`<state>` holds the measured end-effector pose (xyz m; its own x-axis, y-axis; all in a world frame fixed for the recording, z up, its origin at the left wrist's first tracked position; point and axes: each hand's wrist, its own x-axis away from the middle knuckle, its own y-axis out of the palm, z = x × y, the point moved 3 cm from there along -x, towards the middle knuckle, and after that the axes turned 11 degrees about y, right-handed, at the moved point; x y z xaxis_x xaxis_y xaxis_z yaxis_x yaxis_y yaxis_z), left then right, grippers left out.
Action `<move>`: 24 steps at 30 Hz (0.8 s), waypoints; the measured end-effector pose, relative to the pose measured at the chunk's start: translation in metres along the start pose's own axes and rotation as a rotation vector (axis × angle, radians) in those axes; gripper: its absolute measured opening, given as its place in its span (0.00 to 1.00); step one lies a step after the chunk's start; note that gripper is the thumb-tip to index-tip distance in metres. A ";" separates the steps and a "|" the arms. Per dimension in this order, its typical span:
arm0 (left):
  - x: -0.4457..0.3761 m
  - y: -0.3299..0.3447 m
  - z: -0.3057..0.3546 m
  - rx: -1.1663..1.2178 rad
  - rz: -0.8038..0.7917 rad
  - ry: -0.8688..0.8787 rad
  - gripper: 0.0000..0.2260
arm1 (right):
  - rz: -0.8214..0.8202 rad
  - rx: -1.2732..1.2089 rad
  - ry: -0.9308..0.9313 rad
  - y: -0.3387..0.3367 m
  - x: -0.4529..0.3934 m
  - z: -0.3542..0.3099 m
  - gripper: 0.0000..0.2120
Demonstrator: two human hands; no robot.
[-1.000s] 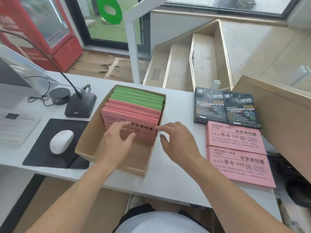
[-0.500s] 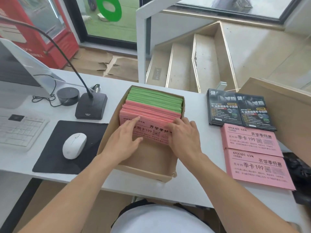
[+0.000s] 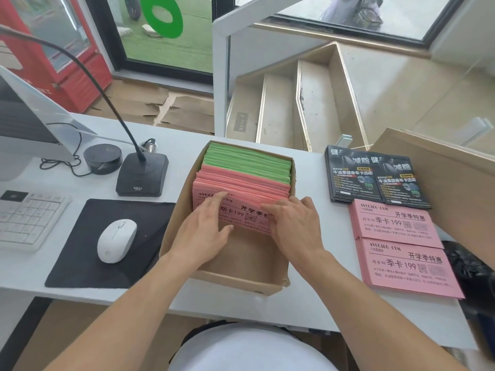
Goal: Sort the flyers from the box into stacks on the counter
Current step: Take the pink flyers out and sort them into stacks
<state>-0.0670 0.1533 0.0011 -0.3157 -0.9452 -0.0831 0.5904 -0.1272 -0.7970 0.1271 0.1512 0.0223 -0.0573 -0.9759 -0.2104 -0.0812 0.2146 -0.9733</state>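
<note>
Both hands are inside the cardboard box (image 3: 225, 279), working the front pink flyers (image 3: 241, 210). The left hand (image 3: 206, 231) lies flat on the face of the leaning front flyer, fingers extended and slightly spread, index tip up near its top edge; half a second ago those fingers were more bunched and lower on the sheet. The right hand (image 3: 294, 226) has its fingers curled over the top right edge of the pink bundle, thumb in front, pinching the sheets, much as it did a moment earlier. Both forearms reach in from below, bare, wrists over the box's empty front half.

The pink flyers are thin matte paper rectangles printed in black, packed upright; behind them sits a block of green flyers (image 3: 249, 162) filling the box's far end. The box is plain brown with a soft, dented front wall. It stands on the smooth white counter (image 3: 316, 303), between a black mouse pad (image 3: 80, 263) and two flat pink stacks (image 3: 401, 247), with glossy black flyers (image 3: 372, 178) beyond them
</note>
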 end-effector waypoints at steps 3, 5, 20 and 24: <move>0.000 -0.002 0.002 -0.002 0.013 -0.010 0.32 | 0.007 -0.008 -0.006 0.001 0.001 -0.001 0.14; 0.001 -0.003 0.003 -0.008 0.012 -0.013 0.31 | -0.052 -0.013 -0.007 0.002 0.001 0.000 0.14; 0.009 -0.058 0.036 0.769 0.336 -0.086 0.24 | -0.238 -0.956 0.211 -0.070 0.005 0.056 0.10; 0.011 -0.037 0.088 0.797 0.107 0.017 0.09 | -0.226 -0.921 0.277 -0.084 0.024 0.114 0.12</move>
<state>-0.0271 0.1212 0.0820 -0.2346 -0.9606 -0.1492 0.9688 -0.2183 -0.1177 0.2462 0.1055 0.0882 -0.1661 -0.9794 0.1144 -0.8550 0.0852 -0.5116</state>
